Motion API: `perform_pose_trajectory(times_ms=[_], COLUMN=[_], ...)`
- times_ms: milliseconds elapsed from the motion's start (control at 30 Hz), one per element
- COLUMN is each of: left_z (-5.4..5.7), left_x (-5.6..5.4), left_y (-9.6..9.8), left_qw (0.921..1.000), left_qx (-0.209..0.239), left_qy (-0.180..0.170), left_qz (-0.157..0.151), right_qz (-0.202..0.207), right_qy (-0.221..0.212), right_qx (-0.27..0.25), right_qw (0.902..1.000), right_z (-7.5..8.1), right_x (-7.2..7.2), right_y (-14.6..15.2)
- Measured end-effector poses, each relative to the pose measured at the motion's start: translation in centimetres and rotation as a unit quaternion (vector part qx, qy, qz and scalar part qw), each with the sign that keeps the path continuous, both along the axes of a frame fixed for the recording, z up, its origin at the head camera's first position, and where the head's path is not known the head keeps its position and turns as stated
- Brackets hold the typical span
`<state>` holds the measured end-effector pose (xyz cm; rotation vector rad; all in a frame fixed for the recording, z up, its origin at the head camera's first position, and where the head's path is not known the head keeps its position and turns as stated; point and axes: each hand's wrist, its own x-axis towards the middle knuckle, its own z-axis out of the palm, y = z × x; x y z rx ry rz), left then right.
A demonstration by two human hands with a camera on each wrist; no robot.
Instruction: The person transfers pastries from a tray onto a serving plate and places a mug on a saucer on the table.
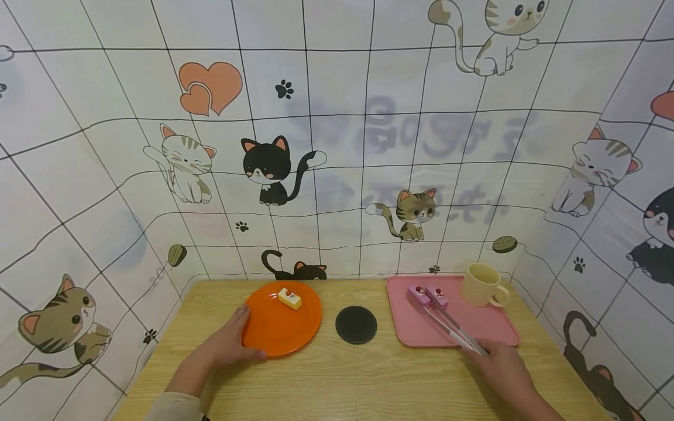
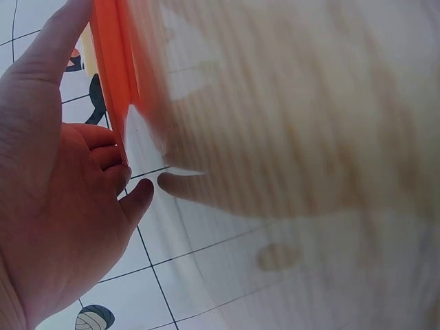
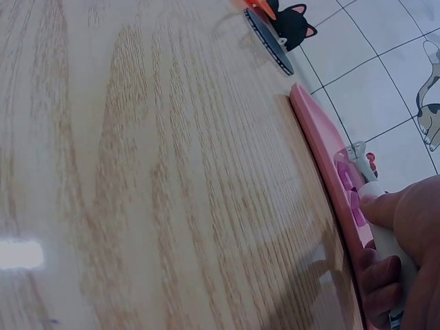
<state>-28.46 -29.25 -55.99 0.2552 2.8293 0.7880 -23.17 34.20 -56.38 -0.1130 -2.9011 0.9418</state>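
My left hand (image 1: 223, 342) holds the left edge of a round orange plate (image 1: 284, 333), thumb at the near rim and fingers around the far-left side. On the plate lies a small yellow toy cake slice (image 1: 290, 299) with a red topping. My right hand (image 1: 500, 371) grips metal tongs (image 1: 447, 324) by their light-coloured handle (image 3: 388, 251). The tongs' tips reach over a pink tray (image 1: 447, 338) and straddle a purple cake slice (image 1: 419, 296). A second purple cake slice (image 1: 438, 297) sits just right of them; whether the tips touch it I cannot tell.
A pale yellow mug (image 1: 478, 285) stands at the tray's back right corner, handle to the right. A round black coaster (image 1: 356, 324) lies between plate and tray on the wooden table (image 1: 337, 383). Cat-patterned walls (image 1: 342, 175) enclose the table's back and sides.
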Motion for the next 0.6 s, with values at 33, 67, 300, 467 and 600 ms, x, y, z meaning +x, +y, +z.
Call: perform_pose_trajectory(times_ms=[33, 67, 300, 467, 600], left_z=[0.01, -0.01, -0.06, -0.15, -0.21], left_x=[0.02, 0.02, -0.06, -0.16, -0.1], left_y=[0.02, 0.02, 0.03, 0.01, -0.02], left_qw=[1.0, 1.0, 1.0, 1.0, 1.0], left_qx=[0.0, -0.001, -0.005, -0.008, -0.008], left_qy=[0.001, 0.002, 0.004, 0.002, 0.001], left_qz=[0.0, -0.001, -0.003, -0.003, -0.002], right_qz=[0.0, 0.0, -0.005, -0.004, -0.005], right_qy=[0.0, 0.0, -0.003, -0.001, 0.009], right_qx=[-0.001, -0.001, 0.004, 0.006, 0.009], right_qw=[1.0, 1.0, 1.0, 1.0, 0.9999], right_z=[-0.01, 0.0, 0.04, 0.01, -0.01], right_x=[0.0, 0.0, -0.08, -0.18, -0.12], right_y=[0.01, 0.01, 0.06, 0.14, 0.15])
